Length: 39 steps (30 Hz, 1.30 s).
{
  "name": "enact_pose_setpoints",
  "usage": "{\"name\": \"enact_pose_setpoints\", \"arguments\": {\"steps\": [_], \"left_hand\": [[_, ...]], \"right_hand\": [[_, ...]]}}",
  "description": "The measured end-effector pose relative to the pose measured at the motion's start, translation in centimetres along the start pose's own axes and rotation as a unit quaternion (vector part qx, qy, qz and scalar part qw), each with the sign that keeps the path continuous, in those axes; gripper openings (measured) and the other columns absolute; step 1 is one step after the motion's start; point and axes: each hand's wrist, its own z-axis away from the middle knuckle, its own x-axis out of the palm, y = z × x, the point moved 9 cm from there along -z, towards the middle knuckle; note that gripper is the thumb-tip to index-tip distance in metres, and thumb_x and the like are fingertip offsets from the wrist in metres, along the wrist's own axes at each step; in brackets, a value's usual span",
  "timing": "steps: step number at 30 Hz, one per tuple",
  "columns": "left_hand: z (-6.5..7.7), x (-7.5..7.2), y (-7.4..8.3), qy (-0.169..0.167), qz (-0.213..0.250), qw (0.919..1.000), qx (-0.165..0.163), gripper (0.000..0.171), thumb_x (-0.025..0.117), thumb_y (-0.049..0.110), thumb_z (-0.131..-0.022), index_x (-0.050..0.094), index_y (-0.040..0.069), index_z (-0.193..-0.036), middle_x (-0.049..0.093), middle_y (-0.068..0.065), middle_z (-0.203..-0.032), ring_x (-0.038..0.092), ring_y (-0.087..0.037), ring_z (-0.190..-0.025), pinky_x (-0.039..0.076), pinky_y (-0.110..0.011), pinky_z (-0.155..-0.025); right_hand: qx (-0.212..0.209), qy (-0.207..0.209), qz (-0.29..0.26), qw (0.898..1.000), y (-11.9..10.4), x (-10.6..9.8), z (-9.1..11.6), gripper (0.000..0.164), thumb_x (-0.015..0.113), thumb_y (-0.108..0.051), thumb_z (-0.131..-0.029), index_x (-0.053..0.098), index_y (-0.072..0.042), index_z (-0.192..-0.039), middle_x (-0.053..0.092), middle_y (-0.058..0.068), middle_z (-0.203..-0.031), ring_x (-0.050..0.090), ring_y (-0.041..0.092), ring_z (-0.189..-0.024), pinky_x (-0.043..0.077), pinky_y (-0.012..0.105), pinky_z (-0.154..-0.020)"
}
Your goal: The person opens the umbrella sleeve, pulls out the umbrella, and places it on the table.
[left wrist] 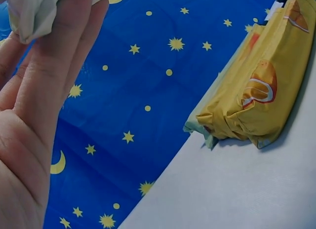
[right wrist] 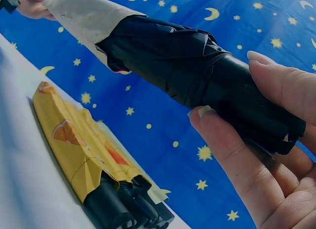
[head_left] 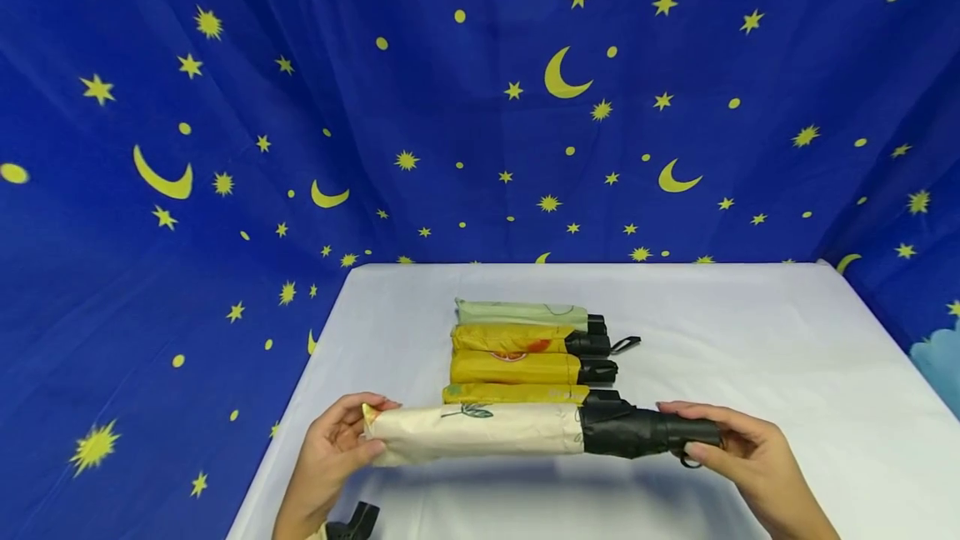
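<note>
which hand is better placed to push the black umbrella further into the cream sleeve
Probably the right hand: it grips the black umbrella by its handle, which sticks out of the cream sleeve. The left hand pinches the sleeve's opposite end, so it seems better placed to steady the sleeve.

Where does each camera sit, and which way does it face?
Head: on the person's head, facing forward and down at the cream umbrella; left hand and right hand both show.
Left wrist: on that wrist, facing past the close-up left hand toward yellow umbrellas.
Right wrist: on that wrist, facing along the cream umbrella from its black handle; right hand close, left hand farther.
Shared: both wrist views show yellow umbrellas, from opposite ends.
</note>
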Motion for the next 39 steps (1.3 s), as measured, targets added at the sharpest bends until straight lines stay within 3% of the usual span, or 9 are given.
{"name": "enact_pose_setpoints", "arguments": {"steps": [14,21,28,34,39], "left_hand": [[0.2,-0.5,-0.4,0.012,-0.006,0.9998,-0.012,0.046,0.059,-0.023,-0.090,0.050,-0.013,-0.135,0.065,-0.016,-0.130,0.066,-0.021,-0.114,0.057,-0.031,-0.092],[0.5,-0.7,0.3,0.006,-0.006,0.9997,0.025,0.048,0.052,-0.030,-0.088,0.045,-0.020,-0.135,0.063,-0.021,-0.133,0.065,-0.025,-0.116,0.057,-0.031,-0.090],[0.9,-1.6,0.4,0.027,-0.015,0.9992,0.023,0.045,0.055,-0.028,-0.089,0.050,-0.015,-0.132,0.067,-0.012,-0.128,0.066,-0.021,-0.114,0.057,-0.028,-0.090],[1.2,-2.1,1.0,0.023,0.001,0.9984,0.052,0.042,0.051,-0.031,-0.089,0.053,-0.015,-0.127,0.066,-0.016,-0.127,0.066,-0.024,-0.112,0.057,-0.029,-0.089],[1.6,-2.6,1.2,0.031,0.012,0.9973,0.066,0.043,0.048,-0.033,-0.087,0.054,-0.014,-0.125,0.066,-0.019,-0.125,0.067,-0.025,-0.111,0.057,-0.029,-0.089]], "right_hand": [[-0.002,-0.002,0.008,1.000,-0.1,-0.4,0.4,0.038,0.053,0.024,-0.094,0.054,0.019,-0.132,0.066,0.012,-0.135,0.066,0.024,-0.119,0.060,0.038,-0.082],[-0.006,0.005,-0.007,1.000,-0.2,-1.1,0.8,0.039,0.050,0.025,-0.095,0.051,0.020,-0.134,0.065,0.014,-0.136,0.066,0.025,-0.118,0.060,0.038,-0.082],[-0.009,0.009,-0.017,1.000,-0.2,-1.8,1.2,0.040,0.049,0.027,-0.094,0.051,0.021,-0.134,0.065,0.015,-0.136,0.067,0.025,-0.116,0.061,0.039,-0.080],[-0.010,0.009,-0.034,0.999,-0.5,-2.6,1.7,0.041,0.045,0.028,-0.094,0.049,0.022,-0.135,0.064,0.015,-0.137,0.066,0.025,-0.119,0.061,0.039,-0.081],[0.015,0.023,-0.022,0.999,-0.2,-3.5,2.2,0.039,0.047,0.025,-0.096,0.048,0.022,-0.135,0.066,0.010,-0.135,0.067,0.023,-0.117,0.060,0.041,-0.081]]}}
